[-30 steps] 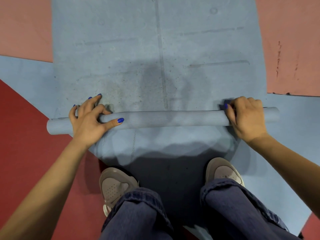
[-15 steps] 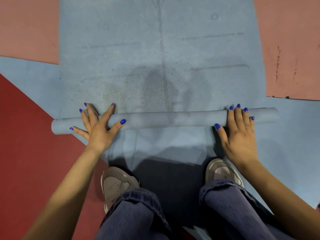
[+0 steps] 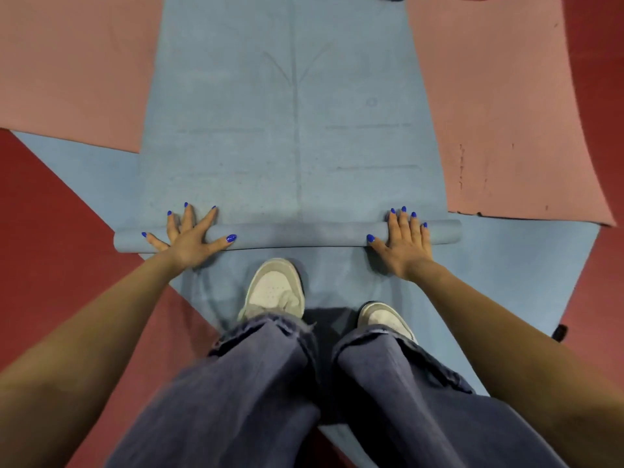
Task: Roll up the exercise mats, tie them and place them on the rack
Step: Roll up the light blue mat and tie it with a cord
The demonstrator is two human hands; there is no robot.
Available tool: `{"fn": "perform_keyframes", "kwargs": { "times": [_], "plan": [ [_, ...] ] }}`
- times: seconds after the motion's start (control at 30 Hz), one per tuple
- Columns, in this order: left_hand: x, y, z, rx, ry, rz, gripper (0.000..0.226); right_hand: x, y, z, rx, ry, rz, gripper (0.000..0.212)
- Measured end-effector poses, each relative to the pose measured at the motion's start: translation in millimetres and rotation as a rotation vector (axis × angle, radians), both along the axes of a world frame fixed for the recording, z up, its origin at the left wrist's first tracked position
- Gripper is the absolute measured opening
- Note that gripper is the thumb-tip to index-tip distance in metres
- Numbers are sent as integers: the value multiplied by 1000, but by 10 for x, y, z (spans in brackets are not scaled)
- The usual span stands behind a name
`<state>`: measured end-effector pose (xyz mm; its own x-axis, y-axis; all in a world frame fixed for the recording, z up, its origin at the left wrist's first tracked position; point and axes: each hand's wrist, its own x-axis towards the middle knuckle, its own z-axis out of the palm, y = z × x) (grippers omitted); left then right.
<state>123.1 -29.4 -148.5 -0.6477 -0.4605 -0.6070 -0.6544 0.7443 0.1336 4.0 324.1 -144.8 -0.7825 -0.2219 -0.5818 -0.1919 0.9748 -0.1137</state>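
A blue exercise mat [image 3: 290, 130] lies flat and stretches away from me, its near end wound into a thin roll [image 3: 297, 234] running left to right. My left hand [image 3: 190, 236] presses on the roll's left part with fingers spread and straight. My right hand [image 3: 403, 239] presses flat on the roll's right part, fingers straight and pointing forward. Both palms lie over the roll's near side. No tie or rack is in view.
Pink mats lie on either side, one at the left [image 3: 74, 69] and one at the right [image 3: 499, 113]. A second blue mat [image 3: 526, 271] lies crosswise under the first on the red floor [image 3: 44, 231]. My shoes [image 3: 275, 288] stand just behind the roll.
Both hands went from curled round the roll to flat on top with fingers straight. The roll has moved forward a little, and my left foot has stepped up close behind it.
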Motion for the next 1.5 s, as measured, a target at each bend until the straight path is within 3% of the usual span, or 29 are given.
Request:
{"fn": "perform_keyframes", "kwargs": {
  "times": [0.6,0.97,1.07,1.17,1.27,1.37,1.5],
  "plan": [
    [-175,-124,-66,26,-30,-20,84,-307,-156,14,128,-58,-14,69],
    [-248,-114,-5,2,8,-23,84,-360,-119,-24,10,-60,-29,70],
    [-271,-103,3,-19,27,-27,102,-359,-138,-19,-17,-26,-43,70],
    [-288,-101,-22,-21,187,65,127,-392,-147,-18,-30,9,-43,69],
    [-299,-64,-93,-100,331,118,135,-437,-171,-67,-21,78,-52,70],
    [-353,-65,-150,-184,329,24,132,-500,-175,-123,-24,150,-38,79],
    [-589,-176,-130,-143,256,-45,110,-565,-227,-216,-52,349,-13,82]
  ]
}}
